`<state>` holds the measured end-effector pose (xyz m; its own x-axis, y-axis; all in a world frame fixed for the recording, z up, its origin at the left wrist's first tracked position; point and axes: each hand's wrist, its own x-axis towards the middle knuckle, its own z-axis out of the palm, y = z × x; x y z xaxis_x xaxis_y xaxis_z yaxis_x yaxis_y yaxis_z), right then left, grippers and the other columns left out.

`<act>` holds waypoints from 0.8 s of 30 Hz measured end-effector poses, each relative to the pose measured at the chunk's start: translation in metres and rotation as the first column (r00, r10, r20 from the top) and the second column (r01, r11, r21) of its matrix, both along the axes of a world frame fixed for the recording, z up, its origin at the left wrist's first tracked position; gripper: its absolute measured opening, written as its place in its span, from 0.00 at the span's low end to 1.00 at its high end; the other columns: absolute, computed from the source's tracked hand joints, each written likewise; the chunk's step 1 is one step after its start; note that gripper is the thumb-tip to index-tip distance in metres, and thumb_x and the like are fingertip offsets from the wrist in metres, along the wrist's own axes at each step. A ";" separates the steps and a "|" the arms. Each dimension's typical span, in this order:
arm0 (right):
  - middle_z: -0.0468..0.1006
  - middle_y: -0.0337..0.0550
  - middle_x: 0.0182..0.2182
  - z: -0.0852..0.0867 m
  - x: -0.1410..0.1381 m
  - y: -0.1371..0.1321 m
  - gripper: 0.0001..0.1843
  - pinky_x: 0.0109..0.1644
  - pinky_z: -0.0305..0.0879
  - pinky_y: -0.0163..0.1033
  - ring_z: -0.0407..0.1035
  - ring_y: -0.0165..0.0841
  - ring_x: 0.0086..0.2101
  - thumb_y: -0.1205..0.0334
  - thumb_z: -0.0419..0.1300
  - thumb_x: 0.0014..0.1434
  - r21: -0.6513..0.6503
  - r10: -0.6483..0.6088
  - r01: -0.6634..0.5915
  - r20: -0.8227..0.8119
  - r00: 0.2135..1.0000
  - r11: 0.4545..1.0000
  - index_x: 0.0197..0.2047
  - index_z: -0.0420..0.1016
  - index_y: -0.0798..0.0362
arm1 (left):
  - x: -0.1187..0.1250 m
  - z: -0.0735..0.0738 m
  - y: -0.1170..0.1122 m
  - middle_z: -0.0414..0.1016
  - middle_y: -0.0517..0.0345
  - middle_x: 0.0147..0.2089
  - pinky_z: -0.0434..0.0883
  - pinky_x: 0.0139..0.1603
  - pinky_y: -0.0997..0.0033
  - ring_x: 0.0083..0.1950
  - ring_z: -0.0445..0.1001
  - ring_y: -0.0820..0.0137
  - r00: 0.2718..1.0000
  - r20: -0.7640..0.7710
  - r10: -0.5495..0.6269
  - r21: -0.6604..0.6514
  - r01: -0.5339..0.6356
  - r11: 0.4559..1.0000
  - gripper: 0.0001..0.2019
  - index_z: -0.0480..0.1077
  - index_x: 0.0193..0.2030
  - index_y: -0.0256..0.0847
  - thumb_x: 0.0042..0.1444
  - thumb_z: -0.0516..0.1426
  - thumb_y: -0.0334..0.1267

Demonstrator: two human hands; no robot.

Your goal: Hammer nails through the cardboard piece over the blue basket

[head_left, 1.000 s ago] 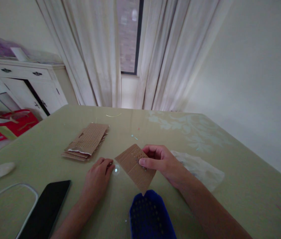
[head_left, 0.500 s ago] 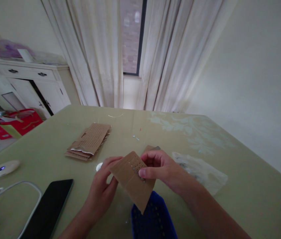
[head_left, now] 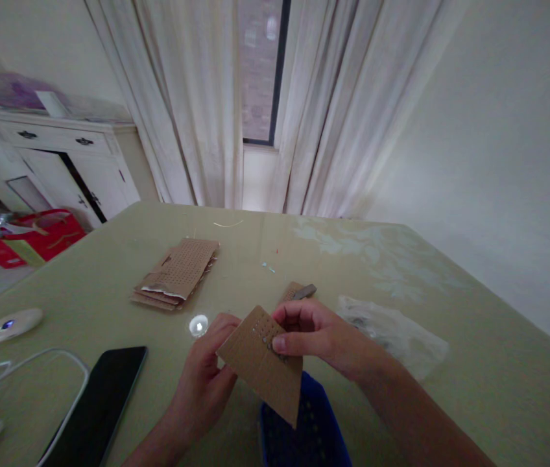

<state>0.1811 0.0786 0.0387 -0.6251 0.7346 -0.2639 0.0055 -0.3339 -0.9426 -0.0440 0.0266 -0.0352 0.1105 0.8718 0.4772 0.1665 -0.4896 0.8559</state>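
Observation:
A piece of brown cardboard with rows of small holes is held up in front of me. My left hand grips its left edge, with some fingers hidden behind it. On the card's upper right, my right hand pinches at the holes, thumb on the front face; small shiny bits sit around the thumb, too small to name. Directly under the card is a blue plastic basket, partly covered by it. Behind my right hand lie another piece of perforated card and a flat grey object.
A stack of perforated cardboard lies at the back left. To the right is a clear plastic bag. A black phone, a white cable and a white oval device occupy the left side. Small scraps lie mid-table.
The cardboard has tilted slightly and its lower corner has shifted right. My right hand stays at the holes. More of the grey object now shows behind it.

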 end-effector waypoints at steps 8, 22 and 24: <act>0.81 0.35 0.34 0.002 -0.001 -0.003 0.24 0.40 0.66 0.34 0.74 0.29 0.35 0.54 0.85 0.48 -0.011 0.007 -0.008 -0.053 0.999 1.000 0.40 0.79 0.54 | 0.010 0.007 -0.006 0.76 0.57 0.30 0.71 0.32 0.74 0.32 0.72 0.68 0.994 0.107 0.021 -0.058 -0.015 0.998 0.18 0.78 0.30 0.42 0.69 0.63 0.49; 0.79 0.35 0.33 0.004 -0.002 -0.001 0.26 0.38 0.65 0.34 0.72 0.30 0.35 0.50 0.83 0.49 0.098 -0.073 0.074 -0.007 0.997 0.992 0.42 0.77 0.53 | 0.002 0.002 0.002 0.86 0.51 0.50 0.78 0.46 0.67 0.47 0.82 0.60 0.983 0.129 0.132 -0.116 -0.117 0.986 0.16 0.84 0.51 0.45 0.73 0.58 0.51; 0.78 0.35 0.33 0.001 -0.002 0.001 0.22 0.37 0.64 0.34 0.71 0.29 0.34 0.52 0.81 0.53 0.203 -0.138 0.131 0.023 0.990 0.970 0.41 0.77 0.53 | -0.001 0.001 0.002 0.84 0.51 0.55 0.77 0.51 0.64 0.52 0.81 0.60 0.951 0.160 0.263 -0.077 -0.254 0.964 0.17 0.82 0.56 0.48 0.76 0.53 0.50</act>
<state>0.1796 0.0793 0.0401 -0.5095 0.8516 -0.1234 0.0090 -0.1381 -0.9904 -0.0448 0.0283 -0.0341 -0.1993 0.8852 0.4205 0.1335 -0.4006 0.9065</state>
